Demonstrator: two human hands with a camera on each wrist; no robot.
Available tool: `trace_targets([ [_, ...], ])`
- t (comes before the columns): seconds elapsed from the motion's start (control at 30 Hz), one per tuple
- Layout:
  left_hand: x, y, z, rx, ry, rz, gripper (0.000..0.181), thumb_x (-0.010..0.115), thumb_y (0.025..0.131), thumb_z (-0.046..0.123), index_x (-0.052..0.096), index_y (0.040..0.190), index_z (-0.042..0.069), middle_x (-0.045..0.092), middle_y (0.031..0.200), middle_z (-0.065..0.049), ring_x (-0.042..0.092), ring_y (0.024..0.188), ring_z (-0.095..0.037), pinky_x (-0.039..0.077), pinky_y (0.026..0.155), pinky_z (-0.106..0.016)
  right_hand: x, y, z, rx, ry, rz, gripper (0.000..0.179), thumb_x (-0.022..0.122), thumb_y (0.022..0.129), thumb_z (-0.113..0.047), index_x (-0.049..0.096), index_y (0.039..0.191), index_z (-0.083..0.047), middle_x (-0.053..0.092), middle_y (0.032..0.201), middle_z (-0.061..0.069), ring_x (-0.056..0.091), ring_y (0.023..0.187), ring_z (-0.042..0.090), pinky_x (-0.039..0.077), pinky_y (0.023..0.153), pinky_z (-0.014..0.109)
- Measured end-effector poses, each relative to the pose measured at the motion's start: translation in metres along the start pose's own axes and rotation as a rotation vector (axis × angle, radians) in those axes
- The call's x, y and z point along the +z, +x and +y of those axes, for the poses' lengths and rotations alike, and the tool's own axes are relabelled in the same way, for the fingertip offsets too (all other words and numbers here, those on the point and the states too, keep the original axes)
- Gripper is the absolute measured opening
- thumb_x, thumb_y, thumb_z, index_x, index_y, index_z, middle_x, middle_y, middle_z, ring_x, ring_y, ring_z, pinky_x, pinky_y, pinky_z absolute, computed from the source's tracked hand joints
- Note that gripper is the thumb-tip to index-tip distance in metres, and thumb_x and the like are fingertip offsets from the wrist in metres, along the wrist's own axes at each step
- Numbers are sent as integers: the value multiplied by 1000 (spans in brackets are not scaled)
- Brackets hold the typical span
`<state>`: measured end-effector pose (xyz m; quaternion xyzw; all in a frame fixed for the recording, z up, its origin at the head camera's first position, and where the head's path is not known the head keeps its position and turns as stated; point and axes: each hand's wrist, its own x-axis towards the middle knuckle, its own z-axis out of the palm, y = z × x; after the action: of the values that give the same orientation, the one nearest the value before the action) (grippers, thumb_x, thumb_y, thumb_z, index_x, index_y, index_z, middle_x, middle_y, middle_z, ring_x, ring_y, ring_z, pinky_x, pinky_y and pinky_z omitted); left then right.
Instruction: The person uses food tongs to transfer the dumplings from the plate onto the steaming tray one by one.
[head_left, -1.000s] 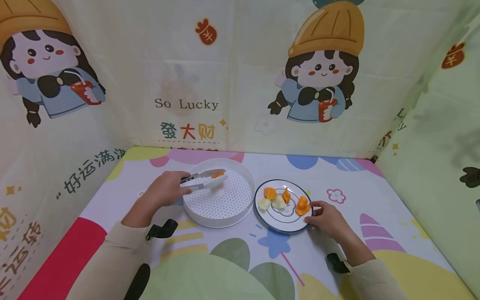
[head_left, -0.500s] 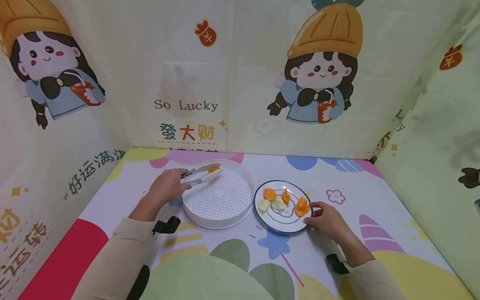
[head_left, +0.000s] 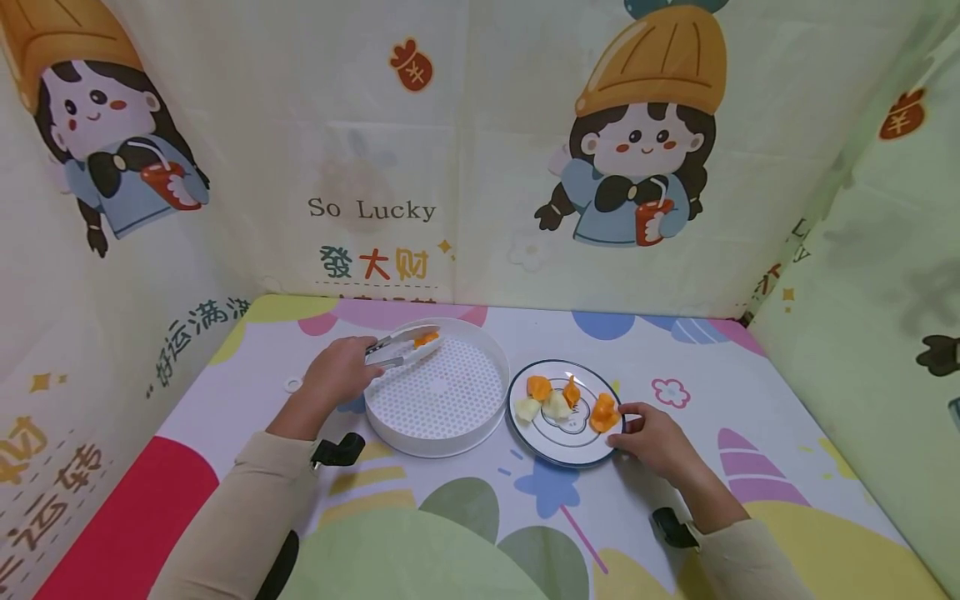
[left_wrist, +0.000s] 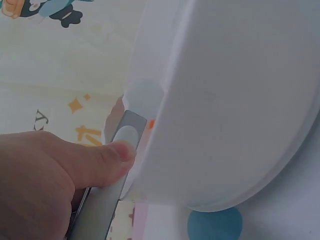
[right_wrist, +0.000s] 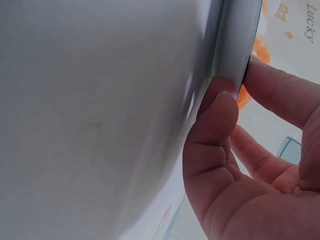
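Note:
My left hand (head_left: pixel 341 368) grips metal tongs (head_left: pixel 390 362) with whitish tips, thumb pressed along one arm in the left wrist view. The tips reach over the far left part of a round white steamer tray (head_left: pixel 438 446) with a perforated bottom. Between them shows a small orange piece of food (head_left: pixel 426 339). My right hand (head_left: pixel 660 442) pinches the right rim of a white plate (head_left: pixel 558 454) with a dark blue edge, thumb and fingers on either side. Several orange chunks (head_left: pixel 538 387) and pale yellowish chunks (head_left: pixel 557 405) lie on this plate.
The plate stands close against the tray's right side on a table (head_left: pixel 660 350) with a colourful printed cover. Printed cloth walls (head_left: pixel 480 167) rise behind the table and on both sides.
The left hand has shifted the tongs slightly away and to the left over the tray, the orange piece moving with the tips. My right hand and the plate stay put.

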<state>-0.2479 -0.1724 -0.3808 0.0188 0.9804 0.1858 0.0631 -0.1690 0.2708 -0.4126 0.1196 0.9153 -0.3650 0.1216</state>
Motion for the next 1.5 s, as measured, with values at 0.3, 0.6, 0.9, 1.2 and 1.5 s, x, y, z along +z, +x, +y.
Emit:
trace_targets([
  [0.3,-3,-5,3,47,27,20,66,74,91,22,47,145,-4,51,141,-25,50,123,-40,41,103,-56,-2,-1,0,-1,-2,-7,65,79,87,-19,48,140,1,56,101,15,51,88,27,51,71,31],
  [0.6,-12,-20,24,134,-15,2,66,74,90,26,49,145,-2,53,141,-24,49,127,-40,41,103,-57,-4,-2,0,-6,11,-17,65,79,86,-19,48,139,1,57,103,16,51,89,27,51,72,31],
  [0.9,-4,-31,45,218,-60,-32,67,78,87,25,52,143,0,57,137,-19,53,123,-37,44,100,-54,-3,-1,1,-7,14,-20,65,79,86,-19,48,140,1,57,103,16,51,89,27,51,72,31],
  [1.2,8,-34,70,290,-93,-74,66,81,85,27,56,141,4,62,131,-13,56,107,-30,50,93,-47,-3,0,1,-9,9,-15,65,79,87,-19,48,140,0,57,102,15,51,89,27,50,71,31],
  [1.5,22,-36,101,338,-109,-113,64,81,84,30,59,140,8,64,130,-7,57,101,-23,51,93,-44,-2,1,2,1,9,-12,65,79,86,-18,48,140,1,57,102,16,51,89,27,51,72,31],
])
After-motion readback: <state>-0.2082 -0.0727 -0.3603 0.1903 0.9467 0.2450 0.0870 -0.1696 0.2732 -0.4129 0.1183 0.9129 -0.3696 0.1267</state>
